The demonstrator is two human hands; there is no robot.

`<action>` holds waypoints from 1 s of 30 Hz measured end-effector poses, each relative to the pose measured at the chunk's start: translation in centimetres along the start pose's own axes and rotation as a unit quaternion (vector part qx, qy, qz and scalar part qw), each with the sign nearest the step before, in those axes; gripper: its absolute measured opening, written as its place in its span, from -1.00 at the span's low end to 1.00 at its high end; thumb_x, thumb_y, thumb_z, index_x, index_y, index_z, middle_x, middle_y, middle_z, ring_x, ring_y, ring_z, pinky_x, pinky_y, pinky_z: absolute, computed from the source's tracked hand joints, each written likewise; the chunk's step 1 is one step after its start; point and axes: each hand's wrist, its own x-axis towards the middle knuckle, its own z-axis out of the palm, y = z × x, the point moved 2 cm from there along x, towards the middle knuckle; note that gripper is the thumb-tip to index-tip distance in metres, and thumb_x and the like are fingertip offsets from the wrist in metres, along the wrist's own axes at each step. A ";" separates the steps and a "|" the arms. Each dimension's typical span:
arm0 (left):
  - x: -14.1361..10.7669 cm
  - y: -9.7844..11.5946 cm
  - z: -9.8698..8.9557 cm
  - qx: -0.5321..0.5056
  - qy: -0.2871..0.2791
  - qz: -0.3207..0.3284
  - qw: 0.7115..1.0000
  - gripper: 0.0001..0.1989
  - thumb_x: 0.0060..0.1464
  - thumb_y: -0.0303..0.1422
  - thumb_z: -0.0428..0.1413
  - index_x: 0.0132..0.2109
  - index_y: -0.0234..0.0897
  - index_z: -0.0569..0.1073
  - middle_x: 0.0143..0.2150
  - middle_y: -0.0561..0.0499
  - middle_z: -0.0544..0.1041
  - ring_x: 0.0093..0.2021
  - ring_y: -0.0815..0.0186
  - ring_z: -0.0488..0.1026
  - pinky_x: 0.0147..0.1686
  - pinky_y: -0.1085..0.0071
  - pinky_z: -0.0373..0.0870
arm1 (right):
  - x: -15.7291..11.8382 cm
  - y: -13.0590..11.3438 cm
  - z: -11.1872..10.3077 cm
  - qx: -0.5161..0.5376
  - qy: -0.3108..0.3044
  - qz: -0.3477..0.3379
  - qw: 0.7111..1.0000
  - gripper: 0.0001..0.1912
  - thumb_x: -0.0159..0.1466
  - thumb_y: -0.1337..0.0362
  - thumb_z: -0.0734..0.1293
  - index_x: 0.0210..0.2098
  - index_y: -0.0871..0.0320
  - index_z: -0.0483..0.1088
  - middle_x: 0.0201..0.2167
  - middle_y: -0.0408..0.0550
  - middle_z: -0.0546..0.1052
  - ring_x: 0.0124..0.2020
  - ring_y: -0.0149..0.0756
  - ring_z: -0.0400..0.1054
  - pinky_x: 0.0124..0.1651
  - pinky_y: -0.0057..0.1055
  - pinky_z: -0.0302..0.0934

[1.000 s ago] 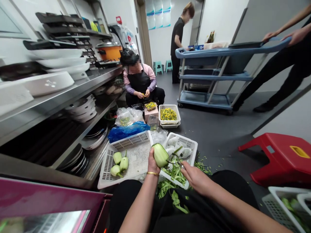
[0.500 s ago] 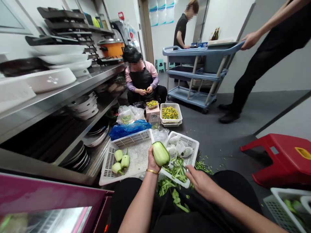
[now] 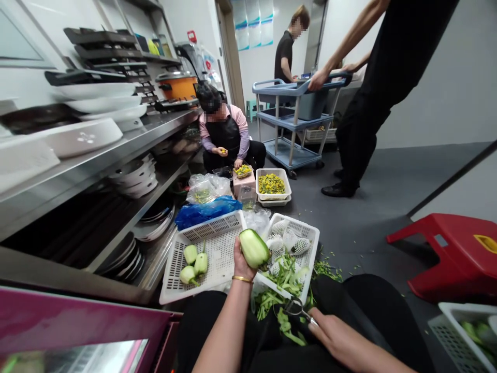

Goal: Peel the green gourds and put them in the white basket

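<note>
A large, mostly peeled green eggplant rests in my left hand, its fingers wrapped round the near side. Strips of darker skin remain along its edge. My right hand grips the handle of a metal peeler, held low and apart from the eggplant. Under the eggplant, green peelings lie in a white basket with white foam nets. More peelings hang over its near edge by my lap. Several smaller peeled eggplants sit in the left white basket.
A co-worker crouches ahead beside a basket of yellow flowers. Another person holds a blue cart. A metal shelf with dishes runs along the left. A red stool and another basket stand right.
My right hand has drawn the peeler down and back from the eggplant. My left hand has shifted slightly left, turning the eggplant. The cart and its pusher moved left; the crouching co-worker's hands separated.
</note>
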 end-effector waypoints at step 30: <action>0.7 -1.6 -1.3 0.099 -0.082 0.100 0.987 -0.60 -0.24 -0.24 0.25 -0.21 -0.33 0.42 -0.35 -0.06 0.52 -0.24 0.13 0.50 -0.22 0.26 0.44 | 6.9 -7.3 -6.7 -0.002 0.124 -0.025 0.992 -0.76 0.34 0.24 0.00 -0.15 0.18 0.20 -0.38 0.04 0.49 -0.33 -0.20 0.38 -0.30 -0.40 0.08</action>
